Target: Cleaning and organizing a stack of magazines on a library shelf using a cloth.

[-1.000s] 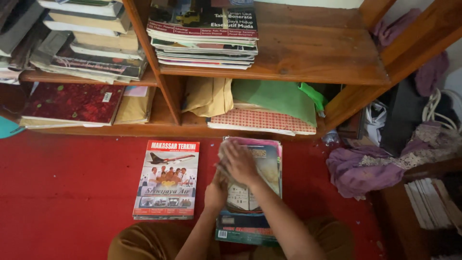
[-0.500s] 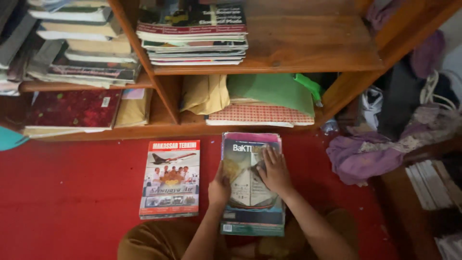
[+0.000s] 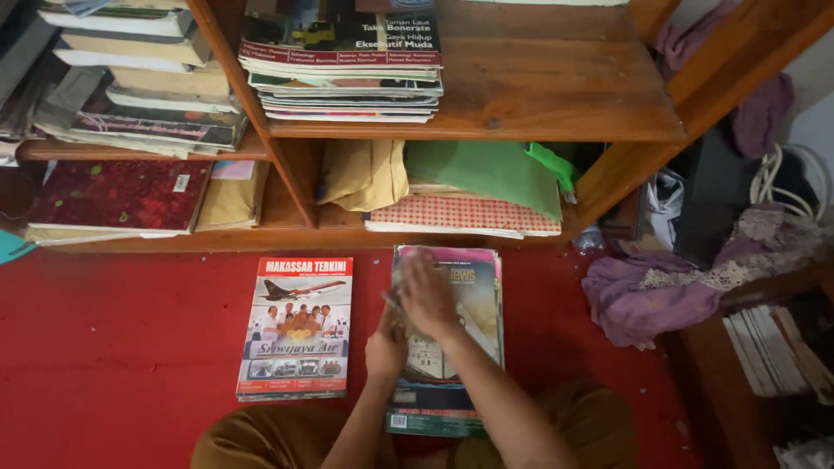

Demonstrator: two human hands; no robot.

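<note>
A stack of magazines [image 3: 473,287] lies on the red floor in front of me. My right hand [image 3: 426,295] lies flat on its top cover near the upper left, blurred by motion, fingers spread. My left hand [image 3: 387,347] rests at the stack's left edge, fingers on the cover; whether it grips the edge I cannot tell. A second magazine [image 3: 297,326] with a red cover and an aeroplane picture lies flat just left of the stack, untouched.
A wooden bookshelf [image 3: 486,122] stands ahead, holding a magazine pile [image 3: 343,69], stacked books [image 3: 148,78], a dark red book [image 3: 117,195] and green and tan folders [image 3: 482,174]. Purple cloth [image 3: 647,291] and papers [image 3: 773,347] lie to the right.
My right hand slid from the middle of the top cover up to its upper left, after sweeping down from there. The view shifted slightly. My left hand stayed at the stack's edge.
</note>
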